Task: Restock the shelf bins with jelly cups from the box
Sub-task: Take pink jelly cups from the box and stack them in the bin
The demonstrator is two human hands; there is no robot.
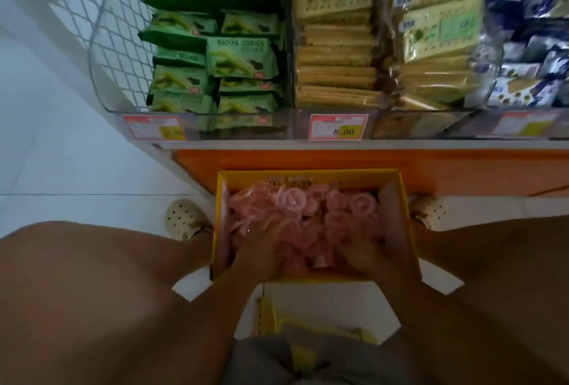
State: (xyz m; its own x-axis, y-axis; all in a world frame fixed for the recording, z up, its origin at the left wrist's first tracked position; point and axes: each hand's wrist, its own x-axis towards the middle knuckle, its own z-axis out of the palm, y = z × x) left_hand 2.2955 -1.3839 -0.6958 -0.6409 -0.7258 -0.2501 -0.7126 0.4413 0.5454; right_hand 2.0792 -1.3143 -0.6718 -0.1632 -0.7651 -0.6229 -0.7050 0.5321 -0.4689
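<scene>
Half-hidden, left hand (261,258), right hand (366,258), buried among jelly cups (295,199)

The box (246,179) lay open at the top, so the way in was from above; its four yellow walls closed the sides. Cups (308,221) filled it nearly to the rim and covered its bottom. The left hand (261,249) and right hand (366,258) took up its near half. The left knee (92,276) and right knee (492,261) flanked the box, with shoes (184,218) beside its far corners. The orange shelf base (462,172) stood just behind the far wall. Above it the bins (240,128) were open upward but packed with cookies (240,58) and crackers (335,76). Mesh (117,14) walled the leftmost bin. Bare floor (77,169) spread to the left.
</scene>
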